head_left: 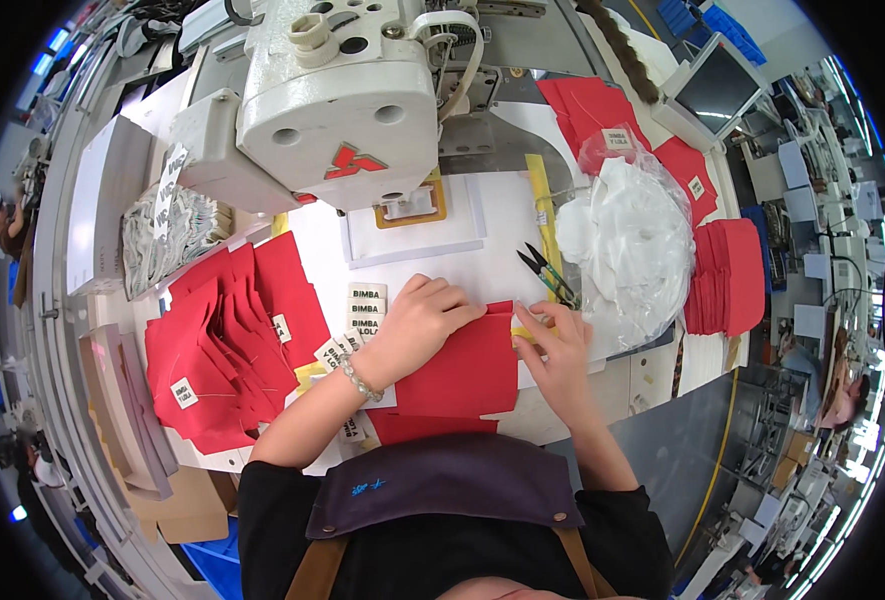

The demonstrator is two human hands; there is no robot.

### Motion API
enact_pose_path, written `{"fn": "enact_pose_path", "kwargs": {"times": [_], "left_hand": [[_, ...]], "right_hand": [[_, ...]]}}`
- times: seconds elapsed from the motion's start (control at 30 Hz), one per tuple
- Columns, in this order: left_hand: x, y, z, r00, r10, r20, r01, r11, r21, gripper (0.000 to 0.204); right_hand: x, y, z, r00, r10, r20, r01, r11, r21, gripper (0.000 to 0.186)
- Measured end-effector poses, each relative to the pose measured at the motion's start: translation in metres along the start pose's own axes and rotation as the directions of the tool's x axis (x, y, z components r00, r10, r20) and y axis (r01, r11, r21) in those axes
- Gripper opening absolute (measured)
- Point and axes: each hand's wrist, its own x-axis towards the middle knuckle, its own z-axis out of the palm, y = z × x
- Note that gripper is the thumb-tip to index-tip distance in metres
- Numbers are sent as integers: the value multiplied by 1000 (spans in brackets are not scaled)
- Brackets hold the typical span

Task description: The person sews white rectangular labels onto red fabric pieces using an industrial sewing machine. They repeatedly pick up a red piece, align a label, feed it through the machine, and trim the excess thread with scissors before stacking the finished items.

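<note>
A flat red fabric piece lies before me on the white work surface. My left hand, with a beaded bracelet at the wrist, rests on its upper left part; the fingers are bent and the thumb is close to them at the top edge. At the upper right corner my right hand has thumb and fingers drawn together by a small pale piece, partly hidden by the fingertips. Beside my left wrist lie several white printed labels. Another red piece shows under the near edge.
A white sewing machine stands ahead, with a framed plate under its head. Red fabric stacks lie left and right. Dark thread snips are near a clear bag of white material. A box of labels stands left.
</note>
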Motion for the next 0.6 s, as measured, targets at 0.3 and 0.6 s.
{"fn": "enact_pose_path", "kwargs": {"times": [0.3,0.6], "left_hand": [[3,6,-11,999,6,-34,-7,1000,-28,10],[7,21,-51,998,-47,30,55,927,-371,16]], "right_hand": [[-2,11,-1,980,-41,-192,54,997,62,44],[-1,6,-13,765,-644,-15,642,761,99,46]]}}
